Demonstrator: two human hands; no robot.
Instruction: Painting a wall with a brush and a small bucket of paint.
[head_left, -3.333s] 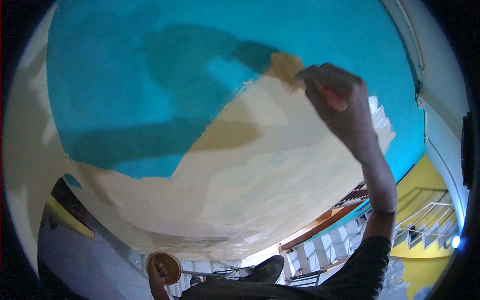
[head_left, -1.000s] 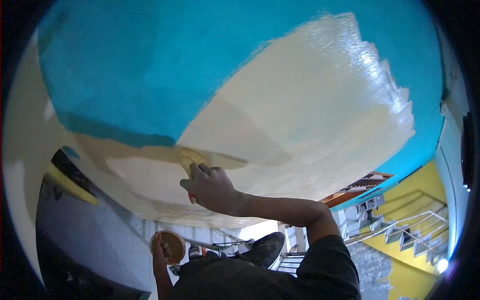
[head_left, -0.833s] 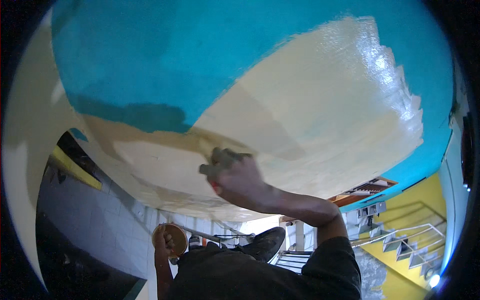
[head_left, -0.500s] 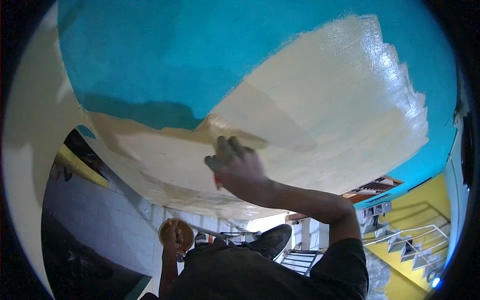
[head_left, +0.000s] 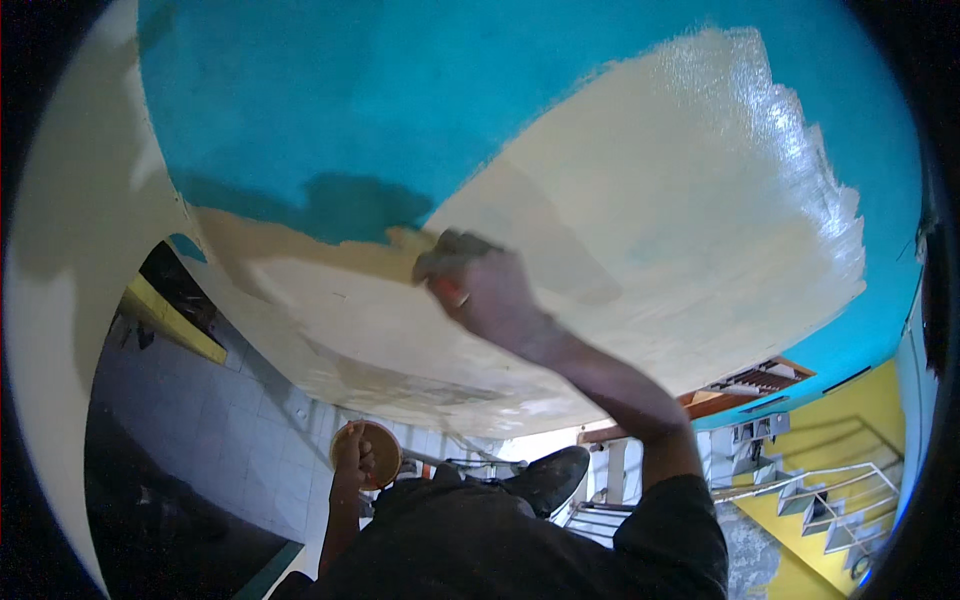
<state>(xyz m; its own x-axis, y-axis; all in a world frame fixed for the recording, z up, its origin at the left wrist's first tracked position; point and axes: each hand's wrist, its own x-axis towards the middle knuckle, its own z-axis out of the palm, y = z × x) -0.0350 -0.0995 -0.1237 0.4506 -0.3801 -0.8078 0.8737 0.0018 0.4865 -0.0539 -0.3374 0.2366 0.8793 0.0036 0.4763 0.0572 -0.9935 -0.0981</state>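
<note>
My right hand [head_left: 487, 290] is closed around a paintbrush [head_left: 406, 240], whose red handle shows by the fingers. The bristles are at the wall, on the border between turquoise paint [head_left: 330, 110] and a cream coat [head_left: 640, 190]. Part of the brush is hidden by the hand and blurred. Low on the left, my left hand [head_left: 352, 458] grips the near side of a round brownish tub [head_left: 386, 452]. What is inside the tub is hard to make out.
Wet paint shines at the coat's right edge [head_left: 790, 130]. Below are a tiled floor [head_left: 240, 430], my dark shoe [head_left: 552, 478] and metal rungs [head_left: 592, 525]. Stairs with a railing [head_left: 835, 500] run along a yellow wall at the right. A cream wall [head_left: 60, 220] curves at the left.
My right hand has moved up the wall and the brush tip a little left along the paint border. My left hand still holds the tub. The whole view has shifted slightly.
</note>
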